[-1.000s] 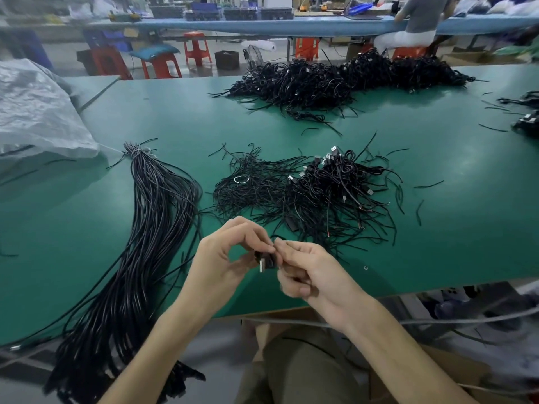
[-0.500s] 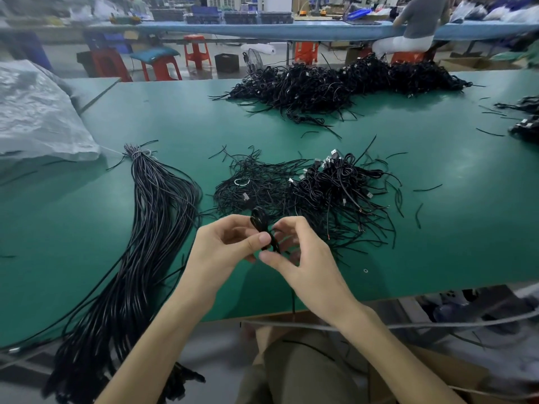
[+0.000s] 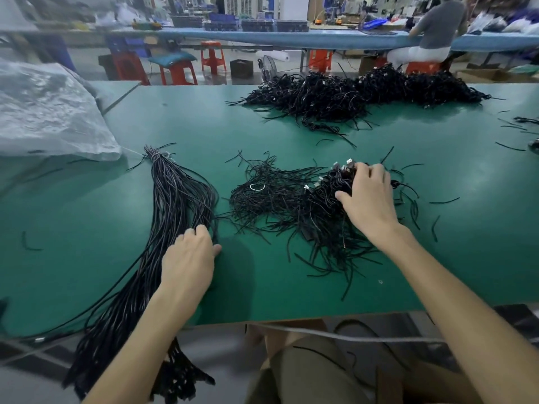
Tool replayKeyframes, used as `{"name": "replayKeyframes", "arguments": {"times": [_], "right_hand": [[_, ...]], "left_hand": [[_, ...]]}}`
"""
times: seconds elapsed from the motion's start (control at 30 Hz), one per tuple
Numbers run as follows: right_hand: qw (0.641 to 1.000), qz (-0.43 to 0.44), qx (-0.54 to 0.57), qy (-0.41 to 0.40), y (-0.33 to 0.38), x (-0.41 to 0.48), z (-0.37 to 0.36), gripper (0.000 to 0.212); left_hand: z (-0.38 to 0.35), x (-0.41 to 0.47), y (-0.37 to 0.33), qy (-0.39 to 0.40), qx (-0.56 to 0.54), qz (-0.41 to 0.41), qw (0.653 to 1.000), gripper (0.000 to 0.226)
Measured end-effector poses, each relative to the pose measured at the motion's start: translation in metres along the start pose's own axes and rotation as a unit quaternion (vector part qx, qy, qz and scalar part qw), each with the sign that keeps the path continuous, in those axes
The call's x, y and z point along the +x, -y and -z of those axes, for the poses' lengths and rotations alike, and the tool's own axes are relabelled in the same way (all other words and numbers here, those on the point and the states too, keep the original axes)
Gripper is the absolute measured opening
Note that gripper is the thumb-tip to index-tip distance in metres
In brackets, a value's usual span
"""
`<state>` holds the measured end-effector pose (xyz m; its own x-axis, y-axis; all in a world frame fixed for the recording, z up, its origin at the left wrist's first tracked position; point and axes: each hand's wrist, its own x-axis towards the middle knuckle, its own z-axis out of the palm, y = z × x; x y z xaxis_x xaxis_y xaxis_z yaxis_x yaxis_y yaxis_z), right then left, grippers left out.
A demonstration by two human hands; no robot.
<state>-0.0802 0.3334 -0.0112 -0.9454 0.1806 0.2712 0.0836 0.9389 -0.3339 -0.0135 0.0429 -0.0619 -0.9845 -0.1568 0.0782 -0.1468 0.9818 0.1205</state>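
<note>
Beside a crumpled plastic bag (image 3: 49,112) on the green tabletop (image 3: 466,228), clenches left grip (image 3: 189,258) round strands at the right edge of the long cable bundle (image 3: 175,193); past loose black ties (image 3: 268,193), lays right grip (image 3: 367,199) over the coiled-cable pile (image 3: 326,188), fingertips buried: grasping or released, cannot tell.
</note>
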Motion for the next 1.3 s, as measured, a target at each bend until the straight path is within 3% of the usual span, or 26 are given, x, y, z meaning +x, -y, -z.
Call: {"name": "replayKeyframes", "arguments": {"times": [0.2,0.3,0.43,0.6,0.67,0.77,0.83,0.97,1.1,1.2,1.3], "right_hand": [[0.981,0.094,-0.13,-0.107,0.003,-0.041,-0.016,0.043],[0.974,0.149,-0.105,-0.135,0.013,-0.059,-0.018,0.033],[0.975,0.213,0.009,-0.07,0.035,-0.08,-0.024,0.039],[0.921,0.342,0.145,0.116,0.066,-0.098,-0.038,0.085],[0.911,0.33,0.186,0.165,0.072,-0.102,-0.044,0.091],[0.921,0.336,0.151,0.127,0.066,-0.097,-0.047,0.044],[0.932,0.33,0.129,0.08,0.058,-0.093,-0.046,0.029],[0.965,0.187,0.182,0.018,0.038,-0.073,-0.032,0.037],[0.965,0.097,0.244,0.003,0.023,-0.054,-0.022,0.032],[0.968,0.067,0.242,0.013,0.02,-0.055,-0.021,0.031],[0.981,0.081,0.163,0.069,0.022,-0.058,-0.018,0.025]], "left_hand": [[0.0,0.0,-0.003,0.002,-0.008,-0.005,1.0,0.026],[0.003,-0.002,-0.004,-0.024,-0.011,-0.015,1.0,0.033],[0.019,-0.007,-0.009,-0.076,-0.112,-0.052,0.989,0.027],[0.024,-0.022,-0.026,0.018,-0.212,-0.244,0.946,0.013],[0.018,-0.022,-0.024,0.044,-0.265,-0.25,0.93,0.01],[0.009,-0.019,-0.014,0.09,-0.372,-0.168,0.908,0.02],[0.006,-0.016,-0.004,0.106,-0.349,-0.155,0.918,0.036],[0.004,-0.015,0.018,0.141,-0.385,-0.174,0.895,0.051],[0.005,-0.013,0.025,0.156,-0.432,-0.188,0.868,0.047],[0.006,-0.014,0.024,0.149,-0.453,-0.194,0.858,0.039],[0.006,-0.012,0.023,0.104,-0.481,-0.167,0.854,0.037]]}}
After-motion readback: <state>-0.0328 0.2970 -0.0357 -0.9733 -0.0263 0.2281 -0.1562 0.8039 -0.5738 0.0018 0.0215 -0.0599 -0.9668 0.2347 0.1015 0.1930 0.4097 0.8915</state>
